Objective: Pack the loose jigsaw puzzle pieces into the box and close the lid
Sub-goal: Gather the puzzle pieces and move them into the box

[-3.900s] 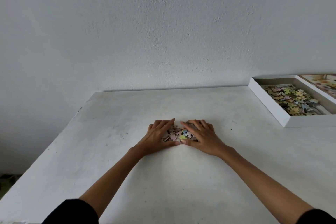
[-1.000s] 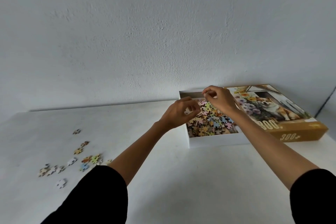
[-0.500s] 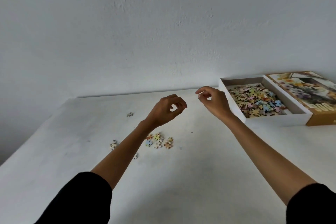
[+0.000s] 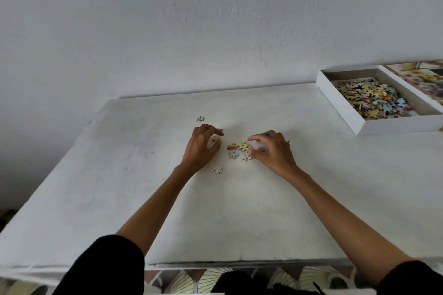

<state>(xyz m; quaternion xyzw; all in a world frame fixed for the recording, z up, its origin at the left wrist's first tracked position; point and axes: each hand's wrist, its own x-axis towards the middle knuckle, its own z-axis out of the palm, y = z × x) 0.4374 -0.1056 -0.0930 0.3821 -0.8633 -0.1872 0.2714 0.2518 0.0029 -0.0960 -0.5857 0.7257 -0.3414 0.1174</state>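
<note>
A small cluster of loose jigsaw pieces lies on the white table between my hands. My left hand is just left of the cluster, its fingers curled down around a pale piece. My right hand hovers at the right side of the cluster, fingers arched, with thumb and forefinger apart beside the nearest pieces. One single piece lies beyond my left hand and another lies near my left wrist. The open white box, part-filled with several pieces, sits at the far right, with the picture lid behind it.
A plain white wall runs along the table's far edge. The table's front edge is near my elbows, with a patterned floor below it. The left side of the table drops off to a dark floor.
Both hands came back from the box at the right and dropped onto the table at the remaining cluster. My view swung left, so the box now sits at the right edge.
</note>
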